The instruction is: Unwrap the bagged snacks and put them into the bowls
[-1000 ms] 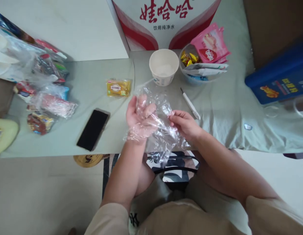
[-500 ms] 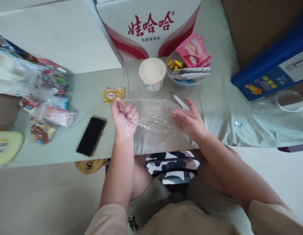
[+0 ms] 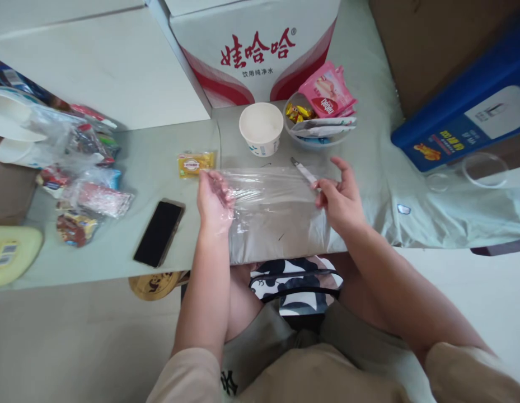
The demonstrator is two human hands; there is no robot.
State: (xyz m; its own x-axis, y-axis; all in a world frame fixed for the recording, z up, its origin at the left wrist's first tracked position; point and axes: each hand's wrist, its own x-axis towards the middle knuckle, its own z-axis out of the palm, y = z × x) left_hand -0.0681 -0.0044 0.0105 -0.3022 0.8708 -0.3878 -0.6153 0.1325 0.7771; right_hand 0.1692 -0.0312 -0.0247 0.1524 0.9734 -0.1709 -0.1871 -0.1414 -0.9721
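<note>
A sheet of clear plastic film is stretched between my hands, low over the table. My left hand has its fingers curled on the film's left end, and some of the film clings over the palm and wrist. At the right end, my right hand pinches the film, one finger raised apart from the others. A small cutter with a white handle lies by the right fingertips, its near end partly hidden by them. Beyond my left hand rests a yellow snack packet.
Behind the film stand a white paper cup and a clear bowl of packaged snacks. A black phone lies left. Bagged snacks are further left. A white carton backs the table; a blue box stands right.
My right hand has moved slightly right and turned; its spread fingers have closed into a pinch on the film. The film is pulled straighter. My left hand has barely shifted.
</note>
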